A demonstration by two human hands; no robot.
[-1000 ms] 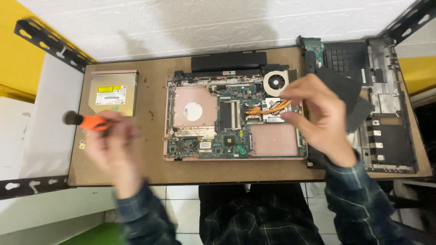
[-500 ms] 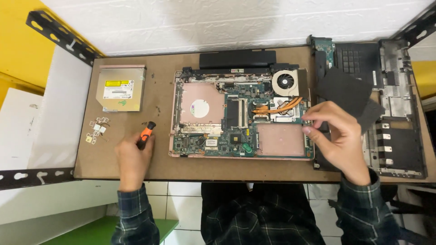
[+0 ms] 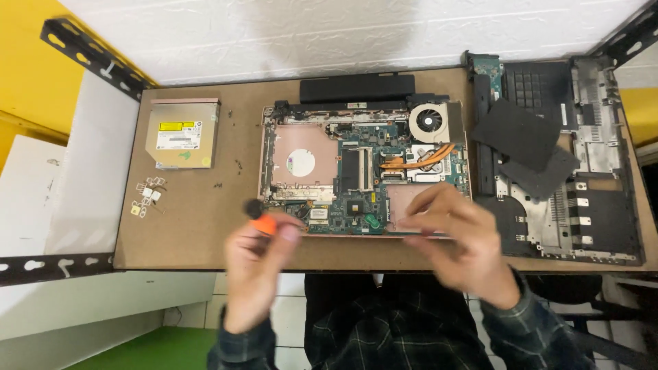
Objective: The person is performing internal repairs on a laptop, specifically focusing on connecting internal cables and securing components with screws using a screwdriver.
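Room: white tiled wall is running behind the work area, with yellow panels showing at the far left and right and black metal brackets sitting at the corners.
Desk: brown board is carrying every part, its front edge lying just ahead of the person's plaid sleeves.
Laptop base: opened, pinkish chassis is lying at the middle of the desk, its green circuit board, copper heat pipes and round fan all exposed; the fan is sitting at the upper right corner.
Bottom cover: dark case shell is lying to the right of the laptop base, with two loose black panels resting on it.
Battery: long black bar is lying just beyond the far edge of the laptop base.
Optical drive: flat silver box is sitting well to the left, apart from the laptop base.
Right hand: blurred, fingers curled, it is hovering over the front right part of the laptop base; I cannot tell whether it is gripping anything.
Left hand: closed around a screwdriver, at the front left corner of the laptop base.
Screwdriver: orange grip with a black cap is sticking up out of the left fist.
Small parts: tiny pale brackets and screws are lying grouped below the optical drive.
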